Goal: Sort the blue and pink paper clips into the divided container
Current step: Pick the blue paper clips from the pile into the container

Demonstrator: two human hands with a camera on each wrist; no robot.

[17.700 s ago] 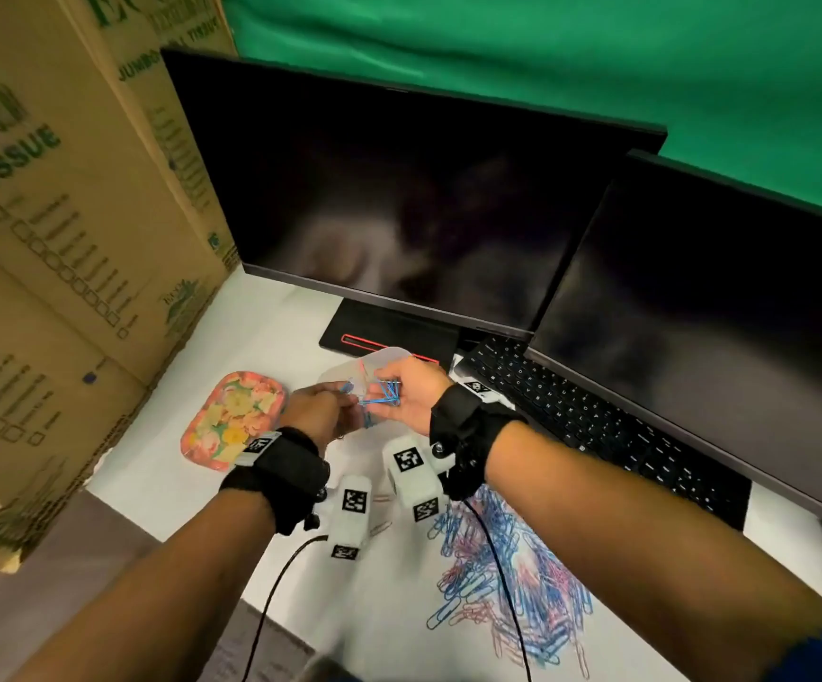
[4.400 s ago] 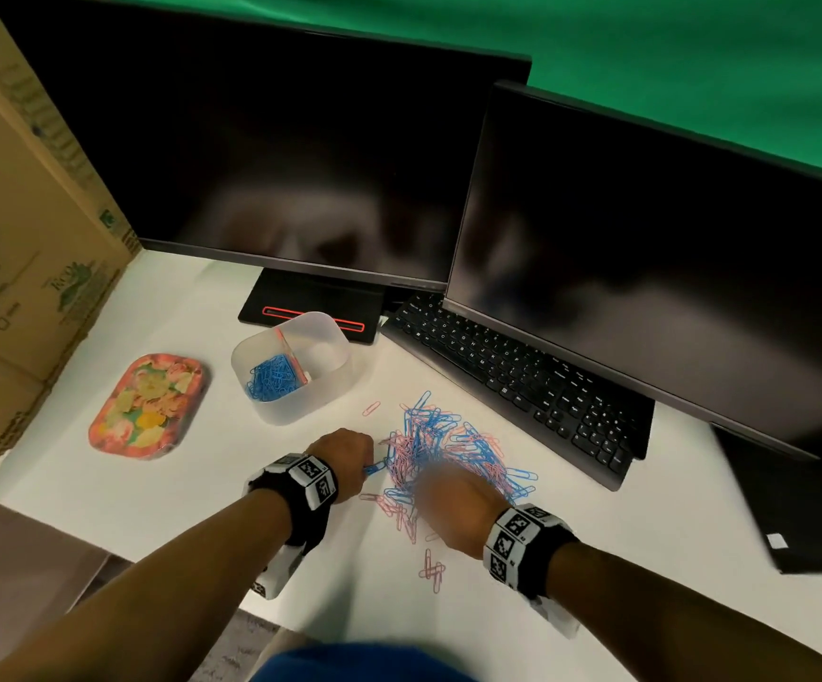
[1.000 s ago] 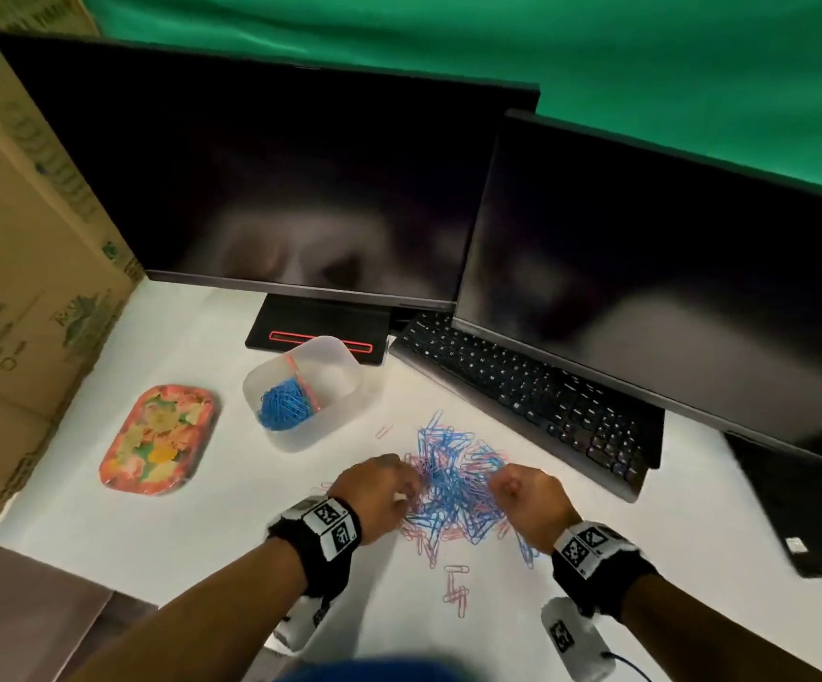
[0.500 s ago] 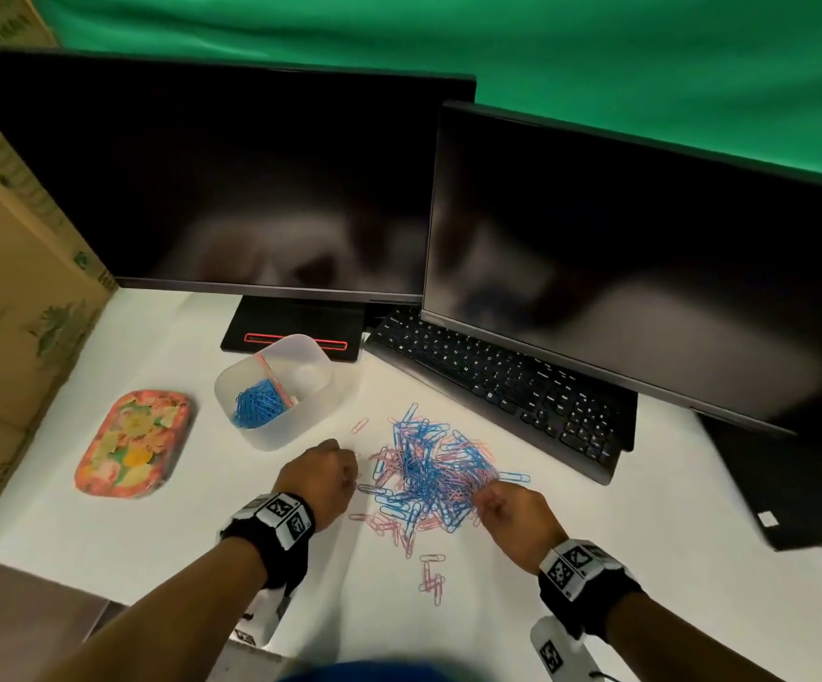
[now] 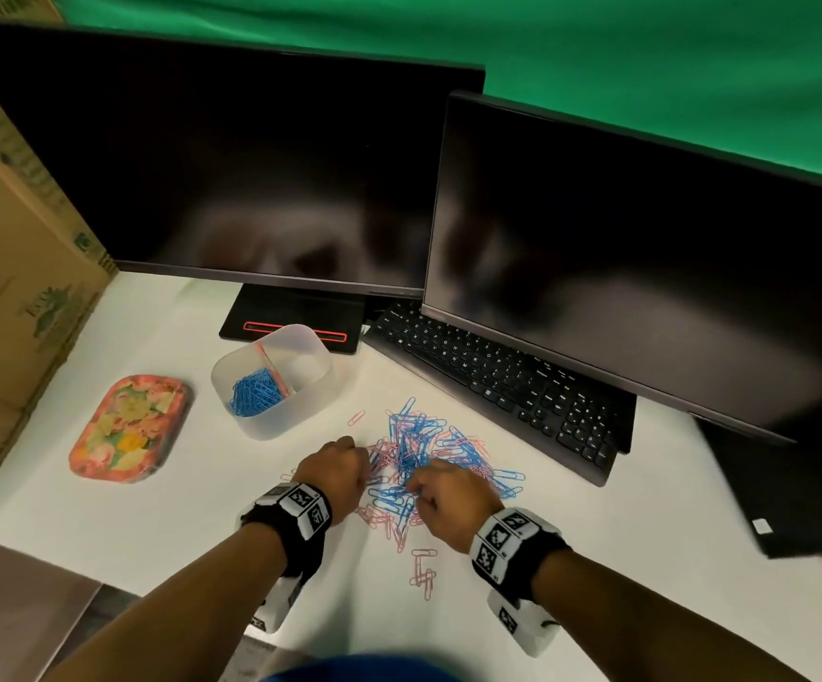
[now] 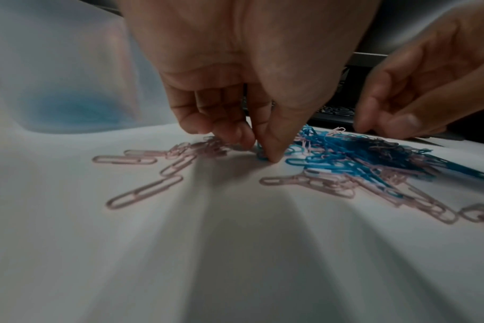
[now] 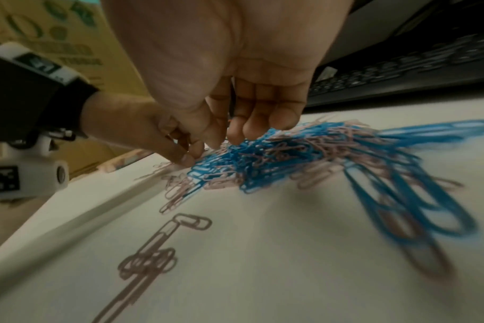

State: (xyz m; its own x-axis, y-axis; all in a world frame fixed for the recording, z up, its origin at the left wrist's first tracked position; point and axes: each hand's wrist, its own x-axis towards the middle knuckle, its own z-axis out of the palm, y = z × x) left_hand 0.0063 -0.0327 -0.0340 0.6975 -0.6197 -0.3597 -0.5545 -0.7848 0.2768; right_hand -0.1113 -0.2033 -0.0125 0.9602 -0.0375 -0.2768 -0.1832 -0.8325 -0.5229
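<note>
My left hand (image 6: 243,72) pinches a blue clip (image 6: 261,154) against the white desk (image 5: 163,504) at the near-left edge of the mixed pile (image 5: 428,465). My right hand (image 7: 235,72) hovers with fingers loosely curled, holding nothing. These clips look light, springy and prone to tangling; I'd lift by one loop end. Beyond sits the divided container (image 5: 301,411), blue clips in its left half, then the keyboard (image 5: 497,381) and monitors (image 5: 232,174).

keyboard (image 5: 497,381) hems pile's far side, bare table (image 5: 163,509) left
</note>
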